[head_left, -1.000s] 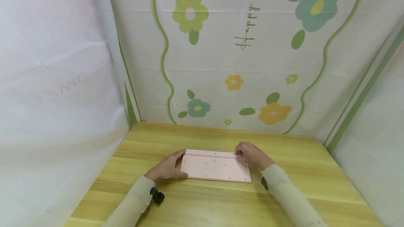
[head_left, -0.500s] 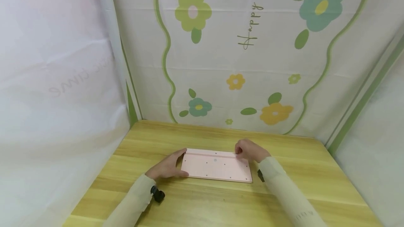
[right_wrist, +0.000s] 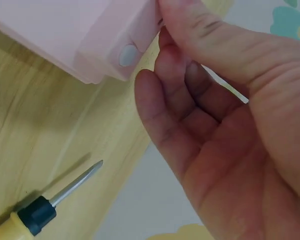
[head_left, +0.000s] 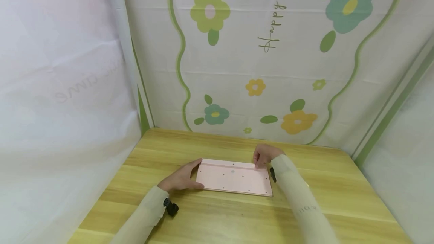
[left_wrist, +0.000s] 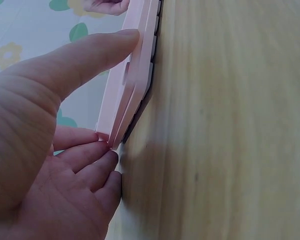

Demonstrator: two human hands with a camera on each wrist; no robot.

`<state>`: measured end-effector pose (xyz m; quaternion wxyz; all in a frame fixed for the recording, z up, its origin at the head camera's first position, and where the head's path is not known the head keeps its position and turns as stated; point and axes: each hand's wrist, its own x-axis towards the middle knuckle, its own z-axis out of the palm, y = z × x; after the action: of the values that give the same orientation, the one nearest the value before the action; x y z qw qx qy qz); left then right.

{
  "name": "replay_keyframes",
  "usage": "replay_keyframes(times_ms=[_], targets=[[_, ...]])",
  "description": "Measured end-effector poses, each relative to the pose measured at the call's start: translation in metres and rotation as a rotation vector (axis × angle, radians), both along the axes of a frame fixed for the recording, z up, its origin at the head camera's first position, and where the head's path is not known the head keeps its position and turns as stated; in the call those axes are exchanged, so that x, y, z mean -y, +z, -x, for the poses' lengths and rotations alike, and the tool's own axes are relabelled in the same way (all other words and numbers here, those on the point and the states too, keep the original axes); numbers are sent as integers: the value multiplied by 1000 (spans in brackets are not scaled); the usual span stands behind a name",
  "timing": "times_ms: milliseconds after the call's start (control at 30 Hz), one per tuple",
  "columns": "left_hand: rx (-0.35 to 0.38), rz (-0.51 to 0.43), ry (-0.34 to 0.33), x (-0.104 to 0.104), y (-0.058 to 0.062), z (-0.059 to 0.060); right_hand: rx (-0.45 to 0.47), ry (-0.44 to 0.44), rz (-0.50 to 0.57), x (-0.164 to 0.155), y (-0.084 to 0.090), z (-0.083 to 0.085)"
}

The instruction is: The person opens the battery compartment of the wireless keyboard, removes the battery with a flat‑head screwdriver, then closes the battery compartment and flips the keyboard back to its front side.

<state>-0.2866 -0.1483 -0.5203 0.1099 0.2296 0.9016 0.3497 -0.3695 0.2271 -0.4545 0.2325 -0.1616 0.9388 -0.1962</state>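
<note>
A pale pink keyboard [head_left: 235, 182] lies face down on the table, its screw-dotted back upward. Dark gaps between keycaps [left_wrist: 147, 82] show along its underside in the left wrist view. My left hand [head_left: 181, 177] holds the left end, thumb on the near edge and fingertips at the far corner. At the far edge near the right end, my right hand [head_left: 266, 154] has its thumb against the raised ridge, other fingers curled below; the index fingertip is hidden. A round grey foot [right_wrist: 128, 55] marks the ridge's end beside those fingers.
In the right wrist view a screwdriver [right_wrist: 37, 215] with a yellow handle and black collar lies on the wooden table [head_left: 217, 221], right of the keyboard. The right sleeve [head_left: 298, 195] mostly covers it in the head view. Flower-printed curtains [head_left: 230, 59] stand behind and at both sides.
My right wrist has lifted and turned, and the forearm has swung left, while the fingers stay at the keyboard's far edge. The left hand keeps its hold. The head view has shifted slightly.
</note>
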Motion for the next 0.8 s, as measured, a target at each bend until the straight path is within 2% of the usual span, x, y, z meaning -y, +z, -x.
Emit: replay_keyframes(times_ms=[100,200,467,567,667,800], targets=[[8,-4,-1,-1,1,0,21,-37,-2,-2,-2,2],[13,-10,-2,-1,1,0,-23,-30,17,-3,-3,-1],[17,-9,9,2,0,0,-221,175,194,-13,-9,-17],[13,-6,3,1,-1,1,-283,217,221,-18,-15,-22],[12,-7,5,0,-1,0,-320,205,217,-21,-19,-26],[13,-2,11,0,0,-1,-336,140,216,-25,-22,-31]])
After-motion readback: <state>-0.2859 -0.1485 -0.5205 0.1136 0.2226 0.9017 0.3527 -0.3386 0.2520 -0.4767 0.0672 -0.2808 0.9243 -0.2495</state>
